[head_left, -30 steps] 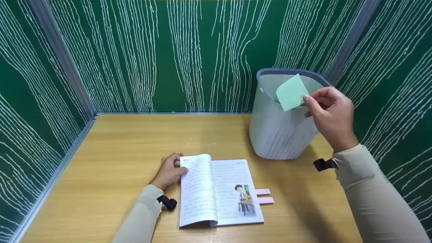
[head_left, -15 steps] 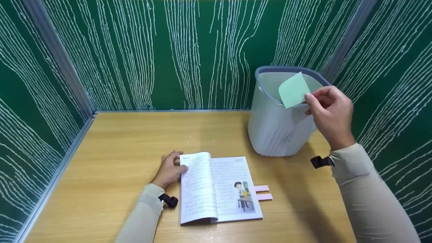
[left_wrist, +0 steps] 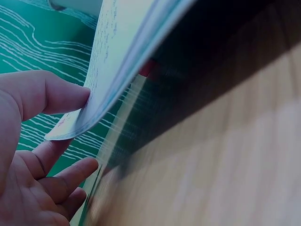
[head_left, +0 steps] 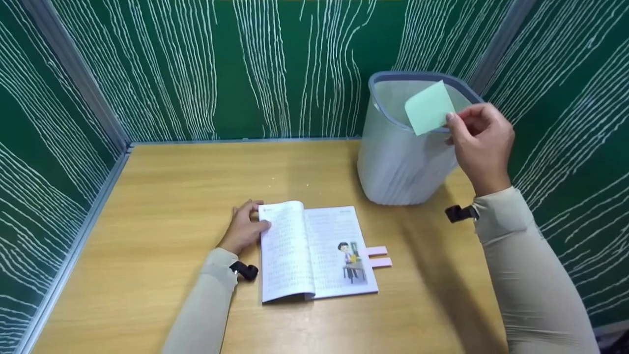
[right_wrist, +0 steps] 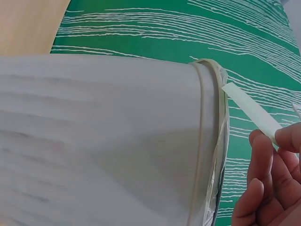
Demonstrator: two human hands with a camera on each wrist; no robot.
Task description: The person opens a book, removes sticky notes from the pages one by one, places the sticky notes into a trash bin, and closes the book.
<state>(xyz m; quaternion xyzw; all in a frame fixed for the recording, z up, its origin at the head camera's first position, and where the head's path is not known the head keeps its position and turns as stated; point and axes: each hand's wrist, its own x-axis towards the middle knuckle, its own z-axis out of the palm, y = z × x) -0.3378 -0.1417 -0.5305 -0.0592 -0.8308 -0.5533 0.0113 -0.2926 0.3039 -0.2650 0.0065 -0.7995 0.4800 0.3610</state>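
A pale green sticky note [head_left: 428,109] is pinched by one corner between thumb and fingers of my right hand [head_left: 484,142]. The note hangs over the mouth of a white trash bin [head_left: 405,162] with a grey rim; in the right wrist view the note [right_wrist: 251,109] is seen nearly edge-on just beyond the bin's lip. On the table an open book [head_left: 334,226] shows printed text and a picture of a child at a desk. My left hand [head_left: 244,226] pinches its left pages near the top corner, thumb on the page and index finger beneath, the other fingers loose in the left wrist view.
Two pink sticky tabs [head_left: 379,256] stick out from the book's right edge. The wooden table [head_left: 172,196] is bounded by green panels [head_left: 339,59] with white wavy lines. Small white specks lie behind the book. A liner [right_wrist: 218,155] folds over the bin's rim.
The whole head view has shifted, so bin, book and hands sit higher in the frame. Both hands keep their holds, with the note still over the bin.
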